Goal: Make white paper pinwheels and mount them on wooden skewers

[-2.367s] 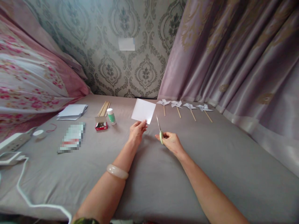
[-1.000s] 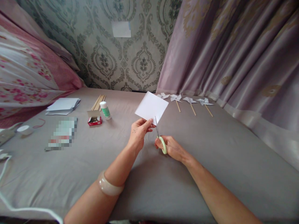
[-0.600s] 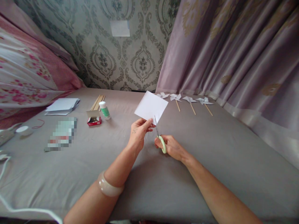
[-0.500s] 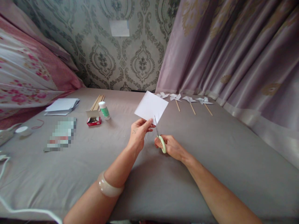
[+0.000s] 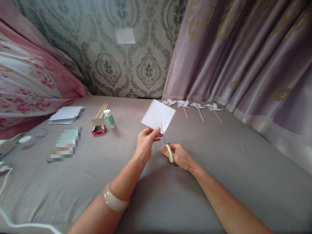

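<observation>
A square sheet of white paper [image 5: 158, 114] is pinched near its lower corner by my left hand [image 5: 146, 140], thumb on top and fingers beneath. My right hand [image 5: 180, 156] is wrapped round the pale green handle of a pair of scissors [image 5: 170, 153]. The scissors' blades point up and away from me and lie at the paper's lower corner, just right of my left thumb. One blade shows over the sheet. Paper and scissors are held above the grey cloth [image 5: 151, 204].
Several paper pinwheels on sticks [image 5: 183, 104] lie at the back right. To the left are stacked paper [image 5: 66, 113], wooden sticks [image 5: 102, 111], a white-and-green bottle [image 5: 109, 119], a small red box [image 5: 99, 130], a blurred packet [image 5: 65, 143], a white roll [image 5: 26, 141] and a white cable [image 5: 14, 222].
The whole view has shifted slightly, so everything sits a little lower. My hands keep the same hold on the paper and scissors, with the blades still at the corner.
</observation>
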Demonstrator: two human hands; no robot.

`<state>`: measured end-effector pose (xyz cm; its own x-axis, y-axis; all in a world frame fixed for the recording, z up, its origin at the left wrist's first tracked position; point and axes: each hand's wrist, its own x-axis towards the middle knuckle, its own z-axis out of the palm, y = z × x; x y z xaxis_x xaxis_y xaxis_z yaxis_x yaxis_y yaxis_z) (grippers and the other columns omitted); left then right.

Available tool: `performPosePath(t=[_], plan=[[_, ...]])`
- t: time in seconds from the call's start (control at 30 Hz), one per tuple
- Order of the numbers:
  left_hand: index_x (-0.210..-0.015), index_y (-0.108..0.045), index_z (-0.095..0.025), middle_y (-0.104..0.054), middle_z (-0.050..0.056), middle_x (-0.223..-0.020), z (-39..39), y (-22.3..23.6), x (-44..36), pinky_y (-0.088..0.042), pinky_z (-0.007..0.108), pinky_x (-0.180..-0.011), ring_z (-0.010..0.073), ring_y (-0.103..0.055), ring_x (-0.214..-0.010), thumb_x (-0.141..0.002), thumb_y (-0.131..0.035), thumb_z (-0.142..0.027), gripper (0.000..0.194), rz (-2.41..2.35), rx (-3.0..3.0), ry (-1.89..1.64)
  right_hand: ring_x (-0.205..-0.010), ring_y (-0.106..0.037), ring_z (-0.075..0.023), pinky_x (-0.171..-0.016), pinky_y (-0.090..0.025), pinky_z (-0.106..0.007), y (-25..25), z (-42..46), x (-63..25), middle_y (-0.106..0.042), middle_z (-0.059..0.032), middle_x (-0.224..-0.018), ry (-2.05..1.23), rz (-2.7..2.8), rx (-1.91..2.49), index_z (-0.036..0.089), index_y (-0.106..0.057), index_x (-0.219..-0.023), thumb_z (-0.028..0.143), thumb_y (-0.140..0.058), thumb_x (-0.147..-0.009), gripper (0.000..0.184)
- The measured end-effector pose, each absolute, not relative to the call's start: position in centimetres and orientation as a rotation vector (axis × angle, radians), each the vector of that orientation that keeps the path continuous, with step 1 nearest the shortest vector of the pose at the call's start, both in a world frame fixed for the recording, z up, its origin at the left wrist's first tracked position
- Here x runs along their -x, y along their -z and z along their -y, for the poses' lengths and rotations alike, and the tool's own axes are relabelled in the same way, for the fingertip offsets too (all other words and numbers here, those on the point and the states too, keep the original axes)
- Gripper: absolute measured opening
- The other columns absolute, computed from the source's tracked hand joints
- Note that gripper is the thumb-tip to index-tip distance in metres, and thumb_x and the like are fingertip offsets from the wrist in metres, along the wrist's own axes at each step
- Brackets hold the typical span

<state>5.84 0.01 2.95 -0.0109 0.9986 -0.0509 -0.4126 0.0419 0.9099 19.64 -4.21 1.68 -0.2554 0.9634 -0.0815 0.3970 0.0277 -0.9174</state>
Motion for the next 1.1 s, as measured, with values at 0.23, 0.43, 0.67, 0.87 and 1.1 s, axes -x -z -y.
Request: performPosePath(t=[0.23,0.43,0.67,0.87,1.1], plan=[[-0.059,-0.06,-0.013,-0.062,0.003,-0.06,-0.01,-3.07,-5.75,-0.042,0.022,-0.055,0.0107,-0.058,-0.057,-0.058,-0.078,-0.032,0.026,-0.933,-0.832,-1.366,-0.054,-0.031,-0.0086,-0.048,-0.025,-0.024,-1.24,4.08,-19.4,-0.038,0.0046,-0.056,-1.212,1.659,1.396,0.018,-0.046,-0.058,0.062,-0.06,-0.071,0.049],[-0.058,-0.06,-0.013,-0.061,0.002,-0.059,-0.04,-3.23,-5.74,-0.042,0.022,-0.054,0.0113,-0.059,-0.058,-0.057,-0.079,-0.034,0.028,-0.948,-0.83,-1.367,-0.052,-0.03,-0.008,-0.047,-0.025,-0.024,-1.36,4.2,-18.93,-0.037,0.0051,-0.053,-1.182,1.596,1.415,0.018,-0.044,-0.054,0.061,-0.064,-0.067,0.049],[-0.063,-0.064,-0.013,-0.062,0.002,-0.061,-0.21,-2.8,-5.65,-0.042,0.021,-0.054,0.0103,-0.059,-0.059,-0.059,-0.078,-0.033,0.025,-0.927,-0.83,-1.373,-0.052,-0.029,-0.008,-0.047,-0.025,-0.023,-1.12,4.06,-18.94,-0.035,0.0053,-0.053,-1.126,1.589,1.442,0.018,-0.045,-0.053,0.056,-0.065,-0.068,0.046],[-0.062,-0.063,-0.013,-0.062,0.002,-0.061,-0.12,-3.11,-5.68,-0.043,0.022,-0.055,0.0108,-0.059,-0.059,-0.058,-0.078,-0.033,0.026,-0.934,-0.827,-1.371,-0.053,-0.029,-0.008,-0.048,-0.025,-0.024,-0.91,3.87,-18.93,-0.035,0.0052,-0.054,-1.131,1.572,1.446,0.017,-0.047,-0.053,0.053,-0.066,-0.068,0.043],[-0.061,-0.063,-0.012,-0.062,0.003,-0.06,0.08,-3.13,-5.82,-0.042,0.022,-0.054,0.0104,-0.058,-0.056,-0.058,-0.078,-0.033,0.026,-0.928,-0.831,-1.357,-0.052,-0.032,-0.0086,-0.049,-0.026,-0.024,-1.09,3.96,-18.86,-0.038,0.0045,-0.053,-1.134,1.536,1.445,0.017,-0.047,-0.053,0.053,-0.067,-0.067,0.043]])
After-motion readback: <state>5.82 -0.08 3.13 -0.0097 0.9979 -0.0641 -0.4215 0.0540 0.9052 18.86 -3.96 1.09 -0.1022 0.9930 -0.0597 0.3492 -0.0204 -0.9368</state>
